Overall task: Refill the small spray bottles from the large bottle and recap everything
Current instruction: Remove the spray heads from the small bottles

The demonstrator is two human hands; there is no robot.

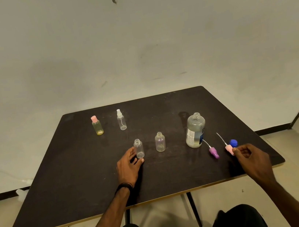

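Our left hand (128,167) cups the uncapped clear small bottle (139,148) at the bench (77,181) centre, fingers loosely around its base, while our right hand (251,158) pinches the pink spray cap (229,149) at four o'clock. At two o'clock the large bottle (195,131) stands open. We judge that threading the long tube off-centre could tip the light bottle.

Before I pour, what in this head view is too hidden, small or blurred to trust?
- Large bottle: label text too small to read; liquid level unclear through the glare.
- Two uncapped small bottles: clear walls, too small to tell empty or filled.
- Pink spray cap: lower end hidden by the right hand fingers, so the grip is unclear.
- Left hand: contact with the nearer bottle not resolvable.
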